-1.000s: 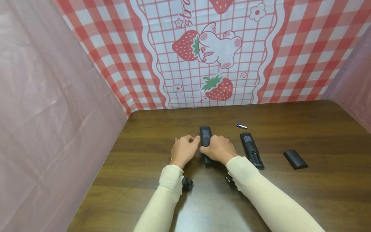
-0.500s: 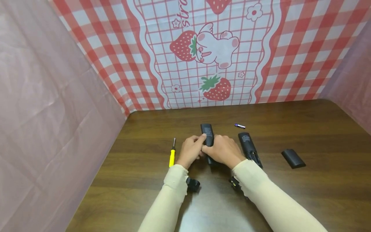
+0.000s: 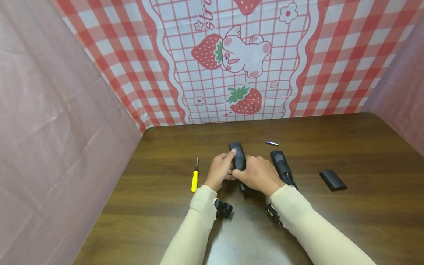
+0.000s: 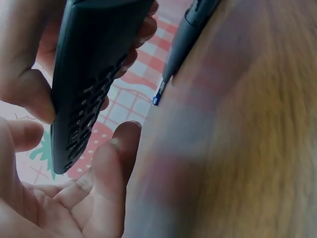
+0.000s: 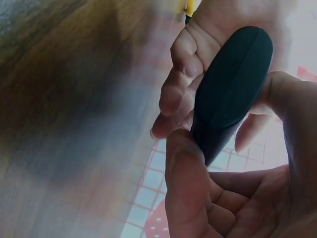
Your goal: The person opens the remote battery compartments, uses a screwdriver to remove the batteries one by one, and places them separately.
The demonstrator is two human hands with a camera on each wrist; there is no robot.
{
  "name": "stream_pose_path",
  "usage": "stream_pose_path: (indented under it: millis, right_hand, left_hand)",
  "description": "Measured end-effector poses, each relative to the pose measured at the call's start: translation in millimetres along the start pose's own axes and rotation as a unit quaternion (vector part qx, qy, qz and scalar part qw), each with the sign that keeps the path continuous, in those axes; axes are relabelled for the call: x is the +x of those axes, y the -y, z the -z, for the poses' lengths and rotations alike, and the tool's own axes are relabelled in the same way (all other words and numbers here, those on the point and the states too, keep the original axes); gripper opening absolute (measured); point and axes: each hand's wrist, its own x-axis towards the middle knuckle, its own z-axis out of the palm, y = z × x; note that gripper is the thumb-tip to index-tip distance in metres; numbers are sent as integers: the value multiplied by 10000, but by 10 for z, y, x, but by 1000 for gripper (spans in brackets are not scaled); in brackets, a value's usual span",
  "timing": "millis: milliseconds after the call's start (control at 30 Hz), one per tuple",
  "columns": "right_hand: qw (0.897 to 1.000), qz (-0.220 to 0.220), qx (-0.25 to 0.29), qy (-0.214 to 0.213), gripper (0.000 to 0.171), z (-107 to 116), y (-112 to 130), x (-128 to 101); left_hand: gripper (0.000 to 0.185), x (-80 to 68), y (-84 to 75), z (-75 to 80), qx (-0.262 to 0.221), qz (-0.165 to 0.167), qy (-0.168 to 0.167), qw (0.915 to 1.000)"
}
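The right hand (image 3: 259, 172) has its grip clamped on a black remote (image 3: 238, 158), held back side up over the counter (image 3: 155, 224). The left hand (image 3: 218, 171) has its grip apart, fingers spread about the remote's nine-o'clock side; I cannot tell whether they touch. A second earlier that hand hid nearly all of the yellow screwdriver (image 3: 194, 180), now fully visible toward eight o'clock. A battery (image 3: 272, 143) lies at two o'clock; past three, a second remote (image 3: 280, 162), then a black cover (image 3: 332, 180).
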Motion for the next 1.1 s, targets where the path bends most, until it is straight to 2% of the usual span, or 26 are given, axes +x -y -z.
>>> stream_pose_path:
  millis: [200,333,600,767,867,1000,1100]
  right_hand:
    - [10000,51,17,42,36,22,33,-32]
    - [9999,136,25,35,33,26,72,-47]
    - [9986,329,-355,-221,26,6,47,-72]
    - [9984,314,-388,-270,29,9,20,-79]
    - [9982,351,-420,-238,39,32,6,-80]
    - [9986,378,-371,10,56,72,-41,-70]
    - [9993,320,-106,144,57,103,-103,-59]
  left_hand:
    - [48,8,-35,-57,-360,28,235,9991]
    - [46,34,-42,-91,-436,-154,390,9982]
    - [38,72,-24,-149,-593,-323,727,9951]
    - [34,98,-10,-183,-587,-397,602,9957]
    - [34,105,-19,-192,-529,-490,439,9964]
    - [33,108,-16,-199,-581,-493,291,9967]
    - [34,119,-1,-215,-776,-454,298,9955]
